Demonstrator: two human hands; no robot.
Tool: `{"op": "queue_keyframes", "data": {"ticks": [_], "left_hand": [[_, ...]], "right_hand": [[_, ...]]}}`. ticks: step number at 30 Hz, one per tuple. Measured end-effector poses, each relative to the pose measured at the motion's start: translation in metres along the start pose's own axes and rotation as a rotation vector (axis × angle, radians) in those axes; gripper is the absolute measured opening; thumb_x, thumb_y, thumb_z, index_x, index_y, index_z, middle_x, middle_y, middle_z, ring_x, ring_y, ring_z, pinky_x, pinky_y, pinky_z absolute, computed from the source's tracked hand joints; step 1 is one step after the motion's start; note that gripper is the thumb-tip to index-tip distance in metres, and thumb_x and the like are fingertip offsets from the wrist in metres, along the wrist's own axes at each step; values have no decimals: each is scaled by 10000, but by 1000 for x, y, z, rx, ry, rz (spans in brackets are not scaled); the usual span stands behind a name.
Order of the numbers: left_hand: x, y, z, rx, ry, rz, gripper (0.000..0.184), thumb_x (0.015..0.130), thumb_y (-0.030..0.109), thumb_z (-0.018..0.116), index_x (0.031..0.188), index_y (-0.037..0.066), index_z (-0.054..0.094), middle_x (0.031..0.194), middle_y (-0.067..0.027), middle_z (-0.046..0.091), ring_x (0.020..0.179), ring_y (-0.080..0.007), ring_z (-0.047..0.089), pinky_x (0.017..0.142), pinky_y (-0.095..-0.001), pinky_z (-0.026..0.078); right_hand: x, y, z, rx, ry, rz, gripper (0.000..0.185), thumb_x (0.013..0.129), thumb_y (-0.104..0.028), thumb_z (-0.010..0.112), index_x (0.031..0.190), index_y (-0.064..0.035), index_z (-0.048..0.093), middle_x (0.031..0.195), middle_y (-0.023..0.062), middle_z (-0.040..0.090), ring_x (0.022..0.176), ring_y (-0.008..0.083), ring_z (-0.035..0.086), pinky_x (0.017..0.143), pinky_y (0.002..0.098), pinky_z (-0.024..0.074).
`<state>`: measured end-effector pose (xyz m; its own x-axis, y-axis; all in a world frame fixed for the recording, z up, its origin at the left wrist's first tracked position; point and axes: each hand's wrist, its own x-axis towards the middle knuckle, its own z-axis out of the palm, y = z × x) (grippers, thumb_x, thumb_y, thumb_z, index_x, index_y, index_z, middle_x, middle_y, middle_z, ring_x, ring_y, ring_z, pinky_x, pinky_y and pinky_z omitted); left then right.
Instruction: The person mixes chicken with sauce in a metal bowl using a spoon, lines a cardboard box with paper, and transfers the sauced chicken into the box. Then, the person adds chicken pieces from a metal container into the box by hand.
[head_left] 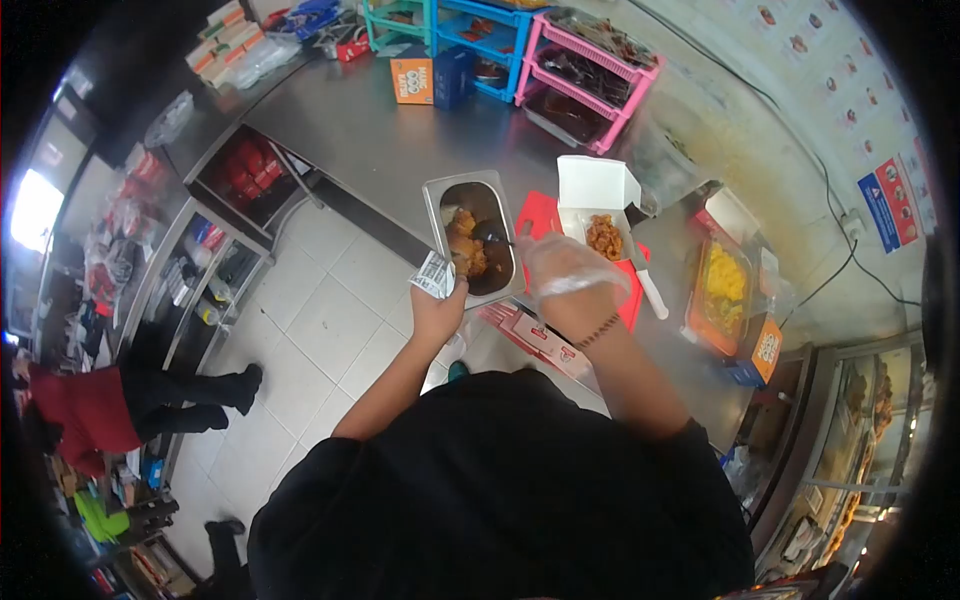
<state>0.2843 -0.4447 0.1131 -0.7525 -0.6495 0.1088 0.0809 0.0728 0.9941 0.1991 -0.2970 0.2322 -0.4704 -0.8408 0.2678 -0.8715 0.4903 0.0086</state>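
Note:
My left hand [440,305] is closed at the near-left rim of a steel food pan [432,205], its thumb over the edge. A white printed slip [434,275] is also caught in that hand. Brown saucy fried pieces [466,246] lie inside the pan. My right hand [575,280], in a clear plastic glove, is closed on a dark spoon [492,236] that reaches into the pan; its fingers are partly hidden. Just beyond that hand stands an open white takeaway box [590,180] with glazed pieces [604,238] in it.
A red cutting board [533,210] and a white-handled knife [652,292] lie by the box. Rightward is a tub of yellow food [724,285]. Pink [590,75] and blue racks [490,40] stand behind. On the left is a person in a red top [85,410].

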Motion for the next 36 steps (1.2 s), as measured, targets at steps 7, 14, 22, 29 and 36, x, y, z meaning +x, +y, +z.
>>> {"op": "queue_keyframes", "data": {"ticks": [7,14,22,29,36], "left_hand": [[26,-2,-2,32,8,30,88,767,18,570,841,-27,561,722,-49,592,664,-121,560,592,-276,447],[28,-9,4,18,-95,43,75,732,15,586,765,-14,525,661,-44,538,597,-125,511,547,-292,419],[36,-11,-3,70,-140,0,61,736,35,595,759,-6,555,654,-53,558,611,-126,537,562,-289,431],[43,-32,-15,83,-63,-15,117,763,35,567,852,-27,610,718,-74,616,651,-137,585,582,-283,451],[37,-40,-10,56,-115,-143,130,783,43,601,899,12,550,741,-26,574,690,-110,553,612,-264,445]], "right_hand": [[24,13,41,97,-129,-10,158,741,-86,514,867,-12,573,806,175,603,771,316,606,682,387,482],[46,-9,47,82,-214,134,165,765,-96,511,873,-17,607,820,162,615,765,307,618,657,392,493],[70,28,52,58,-427,157,194,721,-114,535,872,-29,621,800,167,620,771,320,615,658,420,484],[42,31,40,116,-443,-18,153,737,-120,532,821,-41,632,769,142,617,738,320,611,644,430,478],[45,4,59,182,-282,8,160,723,-89,519,749,7,645,759,199,632,711,333,638,622,421,501]]}}
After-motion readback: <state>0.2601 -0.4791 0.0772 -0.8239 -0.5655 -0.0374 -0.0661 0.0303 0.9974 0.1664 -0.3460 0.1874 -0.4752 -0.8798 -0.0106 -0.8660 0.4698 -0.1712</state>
